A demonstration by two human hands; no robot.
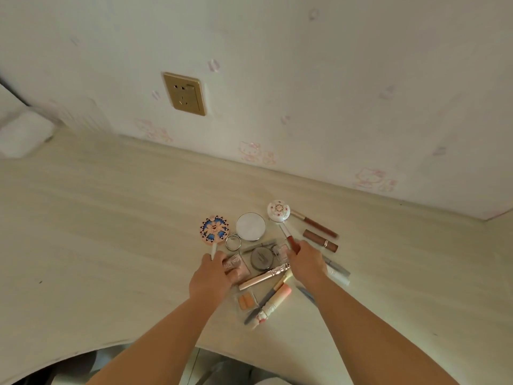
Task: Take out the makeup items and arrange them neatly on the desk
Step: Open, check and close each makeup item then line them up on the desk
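Right hand point(305, 263) is grasping the red-handled tube point(290, 240), its long axis pointing away toward the wall; left hand point(212, 276) is pinching the white stick point(213, 250).

Both my forearms bare, stretched forward, converging. My left hand point(211, 276) knuckles up, fingers curled, left of round grey compact point(261, 258). My right hand point(305, 263) just right of it, fingers pinched closed

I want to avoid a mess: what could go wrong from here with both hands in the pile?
The right hand grips a red-handled tube amid crowded items; moving it may knock the white flowered compact. The left hand covers a pink palette and could push the round mirror.
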